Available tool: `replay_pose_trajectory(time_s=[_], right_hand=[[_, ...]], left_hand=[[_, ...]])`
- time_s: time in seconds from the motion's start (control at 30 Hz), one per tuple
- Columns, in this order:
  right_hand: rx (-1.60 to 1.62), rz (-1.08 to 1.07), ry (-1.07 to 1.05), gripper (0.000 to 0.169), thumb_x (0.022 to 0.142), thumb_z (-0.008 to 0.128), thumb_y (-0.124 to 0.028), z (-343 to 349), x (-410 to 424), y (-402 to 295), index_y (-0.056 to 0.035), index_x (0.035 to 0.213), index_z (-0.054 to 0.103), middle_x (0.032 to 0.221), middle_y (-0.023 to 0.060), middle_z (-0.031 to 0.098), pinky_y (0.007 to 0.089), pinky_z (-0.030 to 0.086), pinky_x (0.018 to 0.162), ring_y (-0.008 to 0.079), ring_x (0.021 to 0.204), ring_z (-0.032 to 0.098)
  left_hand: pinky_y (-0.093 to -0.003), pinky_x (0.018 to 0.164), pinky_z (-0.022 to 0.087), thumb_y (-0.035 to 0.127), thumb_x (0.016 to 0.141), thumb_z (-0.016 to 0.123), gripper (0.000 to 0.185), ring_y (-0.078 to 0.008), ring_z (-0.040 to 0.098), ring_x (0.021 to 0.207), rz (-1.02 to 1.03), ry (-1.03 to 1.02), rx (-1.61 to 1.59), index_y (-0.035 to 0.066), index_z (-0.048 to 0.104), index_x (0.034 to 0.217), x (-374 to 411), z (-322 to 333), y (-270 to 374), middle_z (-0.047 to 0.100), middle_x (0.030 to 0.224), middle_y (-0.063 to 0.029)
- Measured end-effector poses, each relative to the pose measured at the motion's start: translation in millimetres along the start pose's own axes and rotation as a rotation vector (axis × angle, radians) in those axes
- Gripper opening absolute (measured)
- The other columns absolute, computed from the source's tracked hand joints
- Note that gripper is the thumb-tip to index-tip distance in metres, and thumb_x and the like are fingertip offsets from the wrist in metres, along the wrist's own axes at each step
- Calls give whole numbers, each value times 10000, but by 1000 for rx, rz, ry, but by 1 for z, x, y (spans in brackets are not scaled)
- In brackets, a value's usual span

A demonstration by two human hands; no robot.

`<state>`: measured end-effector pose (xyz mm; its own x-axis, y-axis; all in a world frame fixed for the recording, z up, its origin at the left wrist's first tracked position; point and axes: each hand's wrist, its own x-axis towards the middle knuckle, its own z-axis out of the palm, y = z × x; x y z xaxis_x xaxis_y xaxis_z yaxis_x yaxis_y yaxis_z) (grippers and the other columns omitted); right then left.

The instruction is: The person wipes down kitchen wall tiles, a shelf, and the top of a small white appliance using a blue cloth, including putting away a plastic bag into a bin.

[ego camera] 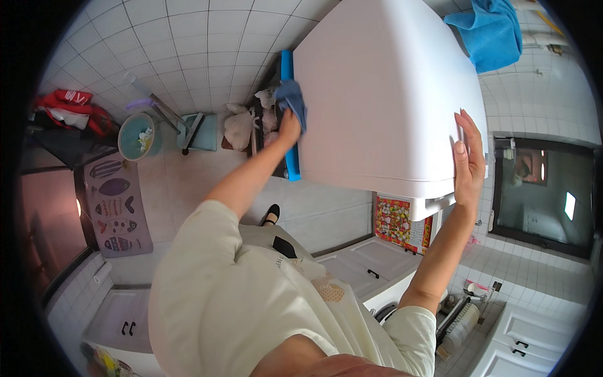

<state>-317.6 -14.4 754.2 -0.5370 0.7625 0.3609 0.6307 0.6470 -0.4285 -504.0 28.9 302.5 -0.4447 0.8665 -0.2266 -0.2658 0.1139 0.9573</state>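
My left hand point(289, 128) grips a dark blue cloth point(293, 101) against the left edge of a large white refrigerator point(358, 99), beside a bright blue strip point(293, 162). The cloth is slightly blurred. On the right, my right hand point(468, 162) rests on the refrigerator near its front edge, above the door handle point(440, 204), with fingers extended and thumb apart. It holds nothing. A lighter blue towel point(494, 35) hangs at the refrigerator's far right corner, by the pipes.
Left of the refrigerator stand a dark rack with plastic bags point(238, 129), a dustpan point(205, 136) and a bin point(136, 136). A fish-patterned mat point(118, 207) lies on the floor. White cabinets point(358, 264) and a dish rack point(459, 325) are at the lower right, below a window point(544, 198).
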Motion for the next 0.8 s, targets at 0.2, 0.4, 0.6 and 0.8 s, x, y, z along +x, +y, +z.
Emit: replay_pose_trajectory(time_s=[0.2, 0.4, 0.6, 0.8], right_hand=[[11, 84, 29, 417, 926, 561, -356, -1, -11, 4, -102, 1255, 599, 1395, 155, 465, 432, 325, 1095, 300, 1327, 403], [11, 77, 23, 413, 933, 554, -356, -1, -11, 6, -105, 1258, 597, 1396, 153, 463, 432, 357, 1072, 298, 1322, 411], [13, 57, 16, 392, 952, 531, -331, -2, -10, 9, -100, 1262, 593, 1398, 149, 463, 413, 358, 1071, 295, 1320, 416], [33, 69, 39, 388, 956, 525, -325, -2, -13, 12, -94, 1260, 594, 1386, 147, 480, 413, 339, 1088, 285, 1322, 419]], left_hand=[[-417, 1111, 245, 231, 999, 381, 466, -354, 370, 1301, 256, -121, -36, -5, 328, 1397, -172, -2, 31, 382, 1404, -207], [-473, 1059, 307, 161, 925, 483, 420, -398, 426, 1224, 622, -74, 81, 5, 436, 1312, -173, 3, 109, 458, 1318, -224], [-459, 979, 390, 164, 886, 511, 310, -439, 504, 1093, 776, -65, 100, 17, 561, 1154, -39, 4, 202, 536, 1197, -264], [-475, 778, 458, 193, 865, 577, 222, -415, 567, 880, 481, 95, 372, -13, 608, 944, 64, -26, 183, 613, 913, -231]])
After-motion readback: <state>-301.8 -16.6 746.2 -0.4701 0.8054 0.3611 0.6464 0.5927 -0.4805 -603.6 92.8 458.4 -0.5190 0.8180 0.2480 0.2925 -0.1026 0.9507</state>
